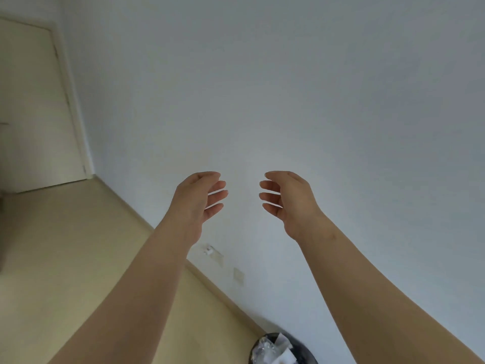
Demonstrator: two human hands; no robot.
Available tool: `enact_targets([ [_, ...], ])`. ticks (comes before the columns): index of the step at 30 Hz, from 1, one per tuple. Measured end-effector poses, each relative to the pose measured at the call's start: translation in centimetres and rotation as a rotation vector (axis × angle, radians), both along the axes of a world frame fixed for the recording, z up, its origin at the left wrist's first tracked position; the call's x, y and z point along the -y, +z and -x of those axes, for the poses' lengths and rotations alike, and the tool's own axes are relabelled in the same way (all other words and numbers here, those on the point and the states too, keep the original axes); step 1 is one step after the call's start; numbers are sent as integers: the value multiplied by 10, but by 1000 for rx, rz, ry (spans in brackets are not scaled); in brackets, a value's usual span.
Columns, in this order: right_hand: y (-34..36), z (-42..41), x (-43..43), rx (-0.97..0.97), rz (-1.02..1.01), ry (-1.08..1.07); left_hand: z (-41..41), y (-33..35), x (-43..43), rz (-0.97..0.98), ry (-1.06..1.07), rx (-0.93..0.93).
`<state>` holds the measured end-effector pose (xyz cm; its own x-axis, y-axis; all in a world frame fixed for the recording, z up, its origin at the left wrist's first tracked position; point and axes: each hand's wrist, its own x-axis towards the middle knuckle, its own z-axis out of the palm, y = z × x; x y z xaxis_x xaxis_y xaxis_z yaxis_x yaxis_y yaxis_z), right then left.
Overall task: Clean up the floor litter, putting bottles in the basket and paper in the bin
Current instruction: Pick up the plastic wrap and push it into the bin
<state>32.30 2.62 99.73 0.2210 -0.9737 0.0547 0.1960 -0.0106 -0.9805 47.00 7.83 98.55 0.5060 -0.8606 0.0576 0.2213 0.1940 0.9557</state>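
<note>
Bin [309, 350] (round, dark) holds crumpled white paper [284, 346]; hands empty.

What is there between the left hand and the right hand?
Nothing: in the head view the left hand and right hand are open, apart, with only bare white wall behind the gap.

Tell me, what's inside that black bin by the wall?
The bin holds white crumpled paper and something clear and crinkly, maybe plastic. Anything deeper down is covered by that, and the picture's bottom edge cuts off the rest of the bin.
</note>
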Motion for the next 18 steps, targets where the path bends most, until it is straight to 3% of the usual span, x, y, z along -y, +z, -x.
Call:
enact_targets([
  [10, -41, -251, 13, -34, -123, 364, -227, -40, -34, -85, 390, -38],
  [18, -60, -402, 59, -62, -127, 587, -346, -54, -11, -101, 613, -95],
])
